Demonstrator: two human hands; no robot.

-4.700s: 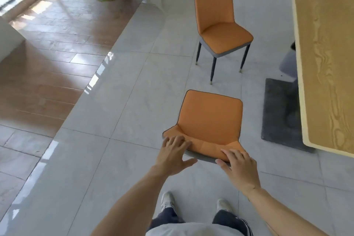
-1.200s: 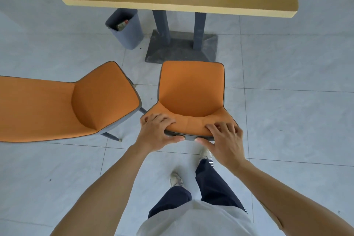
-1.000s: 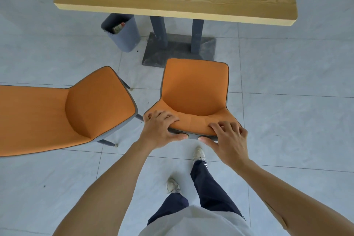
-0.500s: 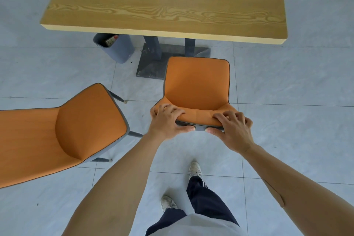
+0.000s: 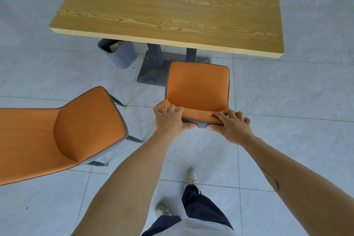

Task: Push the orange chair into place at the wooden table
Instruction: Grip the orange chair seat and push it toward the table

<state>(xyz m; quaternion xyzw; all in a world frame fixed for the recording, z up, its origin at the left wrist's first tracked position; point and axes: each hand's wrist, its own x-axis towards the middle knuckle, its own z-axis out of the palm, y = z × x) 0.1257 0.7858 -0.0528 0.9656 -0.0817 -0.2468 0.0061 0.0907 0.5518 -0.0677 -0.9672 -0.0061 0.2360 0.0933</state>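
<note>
- Both hands grip the top edge of the backrest of the orange padded chair with its grey shell point(image 5: 198, 87): left hand point(image 5: 169, 119) and right hand point(image 5: 232, 125) each curl fingers over the front, thumbs pressed behind.
- Since half a second ago the chair has moved closer to the light wooden rectangular table point(image 5: 172, 7); its seat front now sits just short of the table edge, over the dark grey base plate point(image 5: 151, 72).
- Judged nearly placed; a short push remains.
- Arms reach forward, nearly straight.

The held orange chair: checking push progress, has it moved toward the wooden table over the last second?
Yes. The orange chair has moved forward; its seat front now overlaps the table base.
</note>
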